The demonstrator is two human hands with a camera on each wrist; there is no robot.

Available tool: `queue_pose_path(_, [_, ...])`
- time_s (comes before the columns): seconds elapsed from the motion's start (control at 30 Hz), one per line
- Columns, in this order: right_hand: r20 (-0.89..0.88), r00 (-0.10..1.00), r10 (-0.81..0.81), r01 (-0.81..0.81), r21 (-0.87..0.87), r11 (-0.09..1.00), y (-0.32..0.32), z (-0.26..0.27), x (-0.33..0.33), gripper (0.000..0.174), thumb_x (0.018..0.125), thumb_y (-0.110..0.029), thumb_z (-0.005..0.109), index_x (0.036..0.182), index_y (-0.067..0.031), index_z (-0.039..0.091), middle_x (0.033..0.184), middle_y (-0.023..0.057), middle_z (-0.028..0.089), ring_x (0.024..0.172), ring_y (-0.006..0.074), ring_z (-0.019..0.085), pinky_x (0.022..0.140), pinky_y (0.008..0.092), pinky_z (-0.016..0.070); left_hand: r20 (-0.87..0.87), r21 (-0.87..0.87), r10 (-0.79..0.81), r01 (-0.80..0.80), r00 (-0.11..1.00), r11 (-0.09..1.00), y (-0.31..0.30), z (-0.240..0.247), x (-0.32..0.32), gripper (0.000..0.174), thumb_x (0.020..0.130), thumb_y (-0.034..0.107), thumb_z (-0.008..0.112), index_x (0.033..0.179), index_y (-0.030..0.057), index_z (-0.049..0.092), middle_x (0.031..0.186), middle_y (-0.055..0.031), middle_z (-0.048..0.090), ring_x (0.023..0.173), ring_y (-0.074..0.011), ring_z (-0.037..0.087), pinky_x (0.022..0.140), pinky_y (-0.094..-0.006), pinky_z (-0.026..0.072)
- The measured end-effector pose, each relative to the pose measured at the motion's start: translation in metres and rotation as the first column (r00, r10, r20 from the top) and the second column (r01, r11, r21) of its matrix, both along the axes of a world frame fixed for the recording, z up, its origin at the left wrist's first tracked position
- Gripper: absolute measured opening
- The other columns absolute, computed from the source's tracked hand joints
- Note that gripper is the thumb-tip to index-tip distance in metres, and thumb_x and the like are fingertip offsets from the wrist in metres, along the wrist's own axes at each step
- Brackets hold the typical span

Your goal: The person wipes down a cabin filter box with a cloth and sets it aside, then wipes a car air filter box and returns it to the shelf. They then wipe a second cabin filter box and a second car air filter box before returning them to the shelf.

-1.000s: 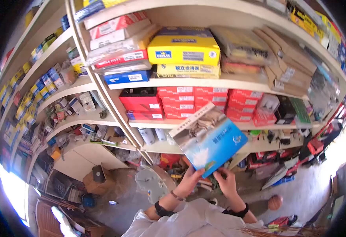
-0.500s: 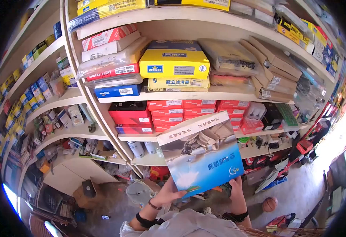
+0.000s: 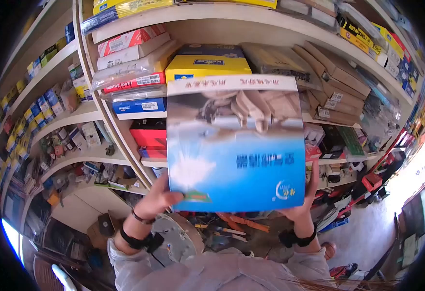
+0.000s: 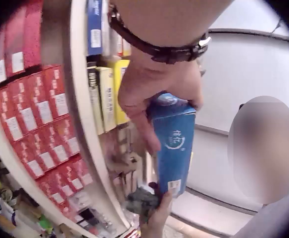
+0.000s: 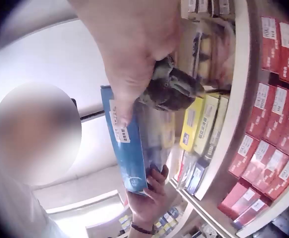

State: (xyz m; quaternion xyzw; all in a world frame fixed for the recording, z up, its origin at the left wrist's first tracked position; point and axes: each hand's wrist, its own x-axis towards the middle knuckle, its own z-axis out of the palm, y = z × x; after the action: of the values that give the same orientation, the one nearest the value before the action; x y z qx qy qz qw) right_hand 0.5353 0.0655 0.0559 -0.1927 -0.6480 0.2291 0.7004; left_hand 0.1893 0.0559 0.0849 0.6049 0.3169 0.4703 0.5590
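A blue cardboard filter box [image 3: 237, 145] with a white-and-brown printed picture is held up in front of the shelves, its lettering upside down in the head view. My left hand [image 3: 156, 199] grips its lower left corner, thumb over the printed face. At the lower right edge, my right hand [image 3: 303, 203] holds the other end, fingers up along the side. The left wrist view shows the narrow blue side of the box [image 4: 174, 144] with a logo. Against my right hand [image 5: 129, 69] in the right wrist view is a dark crumpled item [image 5: 172, 89].
Behind the box, a shelf board [image 3: 212, 13] carries yellow boxes [image 3: 207, 63] and wrapped packs. Brown cartons [image 3: 338, 82] lean to the right. Red boxes [image 5: 256, 153] stand stacked on the shelf below. A grey stool-like piece [image 3: 171, 237] stands low at left.
The filter box has risen and come closer to the head camera, turning from tilted to nearly level. My hands have spread apart to its two ends.
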Motion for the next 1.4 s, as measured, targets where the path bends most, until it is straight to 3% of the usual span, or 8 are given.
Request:
queue_pose_path(0.1, [0.389, 0.878, -0.279, 0.156, 0.319, 0.935, 0.026, 0.027, 0.022, 0.12, 0.065, -0.031, 0.096, 0.154, 0.0023, 0.024, 0.139, 0.0227, 0.054, 0.121, 0.0328, 0.061, 0.1, 0.0432, 0.0505, 0.046, -0.017, -0.001, 0.002, 0.999, 1.0, 0.014, 0.041, -0.005, 0.086, 0.08, 0.042, 0.072, 0.144, -0.0054, 0.039, 0.127, -0.0162, 0.063, 0.115, -0.024, 0.062, 0.099, -0.0359, 0.0482])
queue_pose_path(0.23, [0.339, 0.866, -0.369, 0.246, 0.354, 0.902, 0.06, 0.071, 0.011, 0.104, 0.071, -0.027, 0.092, 0.152, 0.0026, 0.032, 0.14, 0.0205, 0.055, 0.119, 0.0306, 0.063, 0.098, 0.0398, 0.0519, 0.221, 0.035, 0.032, -0.041, 0.975, 0.999, 0.044, 0.082, -0.002, 0.058, 0.098, 0.037, 0.054, 0.14, -0.0033, 0.045, 0.129, -0.0213, 0.062, 0.112, -0.0301, 0.066, 0.086, -0.0494, 0.0598])
queue_pose_path(0.27, [0.339, 0.868, -0.363, 0.242, 0.35, 0.905, 0.069, 0.081, 0.004, 0.104, 0.071, -0.027, 0.092, 0.152, 0.0026, 0.032, 0.14, 0.0205, 0.055, 0.119, 0.0306, 0.063, 0.098, 0.0398, 0.0519, 0.261, 0.021, 0.084, -0.092, 0.962, 0.996, 0.051, 0.096, 0.005, 0.06, 0.1, 0.052, 0.049, 0.139, 0.0056, 0.048, 0.129, -0.017, 0.062, 0.11, -0.0323, 0.065, 0.088, -0.0524, 0.0584])
queue_pose_path(0.43, [0.218, 0.878, -0.426, 0.296, 0.452, 0.841, 0.1, 0.123, -0.021, 0.074, 0.085, -0.007, 0.077, 0.149, 0.0014, 0.04, 0.127, 0.0164, 0.065, 0.104, 0.0219, 0.07, 0.091, 0.0312, 0.054, 0.562, 0.083, 0.034, -0.097, 0.827, 0.992, 0.077, 0.129, 0.017, 0.063, 0.101, 0.055, 0.049, 0.139, 0.0052, 0.05, 0.135, -0.0134, 0.059, 0.119, -0.0284, 0.061, 0.102, -0.0411, 0.0513])
queue_pose_path(0.73, [0.256, 0.942, -0.217, 0.097, 0.411, 0.906, 0.114, 0.15, -0.049, 0.076, 0.088, -0.033, 0.076, 0.148, -0.0001, 0.043, 0.099, 0.0134, 0.074, 0.098, 0.0197, 0.072, 0.095, 0.0321, 0.0489, 0.598, 0.291, 0.121, -0.356, 0.792, 0.888, 0.111, 0.122, 0.009, 0.044, 0.103, 0.034, 0.056, 0.13, -0.0009, 0.053, 0.131, -0.0153, 0.059, 0.125, -0.028, 0.056, 0.109, -0.0459, 0.0441])
queue_pose_path(0.9, [0.251, 0.933, -0.258, 0.183, 0.286, 0.941, 0.151, 0.149, -0.058, 0.073, 0.086, -0.035, 0.077, 0.143, 0.0004, 0.049, 0.095, 0.0133, 0.075, 0.097, 0.0197, 0.073, 0.088, 0.0314, 0.0524, 0.459, 0.312, 0.403, -0.568, 0.792, 0.761, 0.136, 0.119, 0.004, 0.048, 0.1, 0.033, 0.062, 0.131, -0.0026, 0.052, 0.119, -0.0118, 0.065, 0.106, -0.0214, 0.067, 0.086, -0.0347, 0.0587])
queue_pose_path(1.1, [0.236, 0.933, -0.271, 0.279, 0.002, 0.96, 0.208, 0.13, -0.064, 0.059, 0.087, -0.037, 0.076, 0.131, -0.001, 0.06, 0.078, 0.0074, 0.073, 0.079, 0.0185, 0.074, 0.072, 0.0313, 0.0536, 0.271, 0.692, 0.879, -0.714, 0.392, 0.105, 0.194, 0.095, 0.005, 0.059, 0.086, 0.019, 0.079, 0.134, 0.0016, 0.052, 0.116, -0.0136, 0.061, 0.073, -0.0149, 0.064, 0.064, -0.026, 0.054])
queue_pose_path(1.4, [0.128, 0.866, -0.482, 0.458, 0.18, 0.871, 0.192, 0.104, -0.068, 0.049, 0.086, -0.016, 0.075, 0.13, -0.0064, 0.055, 0.095, 0.0089, 0.07, 0.084, 0.023, 0.069, 0.073, 0.0358, 0.0528, 0.21, 0.786, 0.904, -0.614, 0.373, 0.071, 0.179, 0.077, 0.012, 0.057, 0.086, 0.009, 0.074, 0.138, 0.005, 0.051, 0.123, -0.0142, 0.051, 0.107, -0.0224, 0.058, 0.083, -0.0336, 0.0571])
